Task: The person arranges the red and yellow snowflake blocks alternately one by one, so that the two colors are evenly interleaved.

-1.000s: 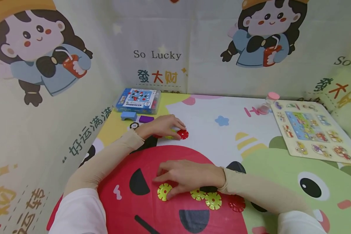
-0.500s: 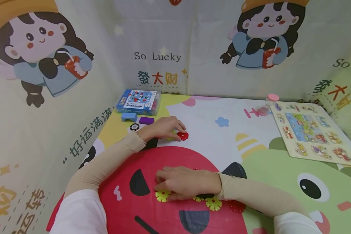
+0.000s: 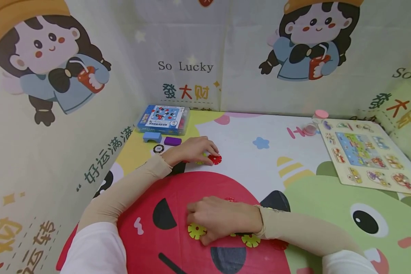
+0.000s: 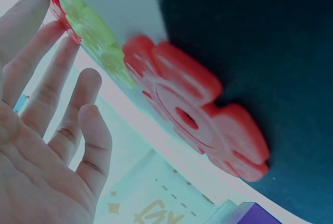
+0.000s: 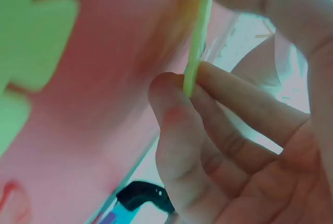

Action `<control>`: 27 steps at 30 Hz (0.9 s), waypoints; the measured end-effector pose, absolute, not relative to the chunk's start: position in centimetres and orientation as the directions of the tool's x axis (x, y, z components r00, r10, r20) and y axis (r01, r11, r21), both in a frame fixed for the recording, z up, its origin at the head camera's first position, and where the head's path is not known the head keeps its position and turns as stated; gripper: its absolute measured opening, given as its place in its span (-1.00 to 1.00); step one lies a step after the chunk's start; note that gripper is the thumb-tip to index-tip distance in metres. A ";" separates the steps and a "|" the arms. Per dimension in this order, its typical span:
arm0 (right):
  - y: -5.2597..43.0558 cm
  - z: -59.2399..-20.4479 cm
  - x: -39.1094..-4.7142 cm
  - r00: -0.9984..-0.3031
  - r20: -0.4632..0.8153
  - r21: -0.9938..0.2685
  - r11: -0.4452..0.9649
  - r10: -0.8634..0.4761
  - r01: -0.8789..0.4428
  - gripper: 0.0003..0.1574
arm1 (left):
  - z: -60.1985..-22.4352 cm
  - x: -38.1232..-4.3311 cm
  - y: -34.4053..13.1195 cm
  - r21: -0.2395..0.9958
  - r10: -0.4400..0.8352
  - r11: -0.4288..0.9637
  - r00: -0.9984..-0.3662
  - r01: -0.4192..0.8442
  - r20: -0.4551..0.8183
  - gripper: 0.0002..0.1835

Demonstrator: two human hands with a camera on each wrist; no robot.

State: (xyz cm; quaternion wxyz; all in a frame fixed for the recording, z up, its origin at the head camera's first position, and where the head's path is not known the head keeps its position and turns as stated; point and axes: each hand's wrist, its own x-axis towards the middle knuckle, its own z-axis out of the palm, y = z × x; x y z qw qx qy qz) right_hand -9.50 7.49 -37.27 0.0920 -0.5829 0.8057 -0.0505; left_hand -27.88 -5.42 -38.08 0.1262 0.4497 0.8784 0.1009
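Note:
My right hand (image 3: 222, 217) pinches a yellow snowflake disc (image 3: 196, 231) just over the red printed area. That disc appears edge-on between thumb and fingers in the right wrist view. My left hand (image 3: 196, 149) rests farther back, its fingertips touching a red snowflake disc (image 3: 215, 159) lying on the mat. Beside it, in the left wrist view, lies a yellow-green snowflake disc (image 4: 91, 24), then a nearer red snowflake disc (image 4: 184, 112), in one row. Another yellow disc (image 3: 251, 241) lies by my right wrist, and a red disc (image 3: 279, 244) is partly under the sleeve.
Behind my left hand stand a plastic box (image 3: 163, 120), a blue arch block (image 3: 152, 137), a purple block (image 3: 172, 141) and a black-and-white chip (image 3: 158, 148). A wooden puzzle board (image 3: 342, 179) and a pink-lidded jar (image 3: 320, 115) occupy the back right.
My right hand's fingers have come round the yellow disc, which now sits slightly to the right. My left hand holds its place by the red disc.

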 end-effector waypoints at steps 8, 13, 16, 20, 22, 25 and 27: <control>10.8 -36.8 -13.4 -0.454 0.042 -0.211 0.436 -0.890 -0.875 -0.53 | -38.1 -27.9 -5.4 0.297 0.809 0.585 -0.570 0.755 -0.143 -0.53; 14.6 -37.0 -19.3 -0.662 0.118 -0.271 0.618 -0.740 -0.738 -0.50 | -38.2 -28.0 -5.2 0.290 0.813 0.578 -0.566 0.763 -0.133 -0.56; 16.5 -37.7 -21.7 -0.736 0.105 -0.303 0.683 -0.668 -0.664 -0.47 | -38.2 -28.1 -5.0 0.281 0.823 0.565 -0.552 0.775 -0.133 -0.56; 17.5 -38.1 -22.8 -0.758 0.079 -0.320 0.704 -0.647 -0.634 -0.44 | -38.2 -28.1 -5.0 0.271 0.821 0.569 -0.554 0.776 -0.136 -0.56; 17.6 -38.0 -22.8 -0.757 0.072 -0.321 0.704 -0.649 -0.634 -0.44 | -38.1 -28.2 -5.1 0.265 0.819 0.572 -0.558 0.776 -0.135 -0.57; 17.6 -37.9 -22.8 -0.762 0.052 -0.327 0.710 -0.646 -0.624 -0.47 | -38.2 -28.2 -5.2 0.258 0.819 0.572 -0.557 0.779 -0.135 -0.57; 17.6 -37.9 -22.8 -0.767 0.033 -0.334 0.717 -0.640 -0.612 -0.48 | -38.2 -28.3 -5.2 0.263 0.821 0.569 -0.554 0.779 -0.136 -0.57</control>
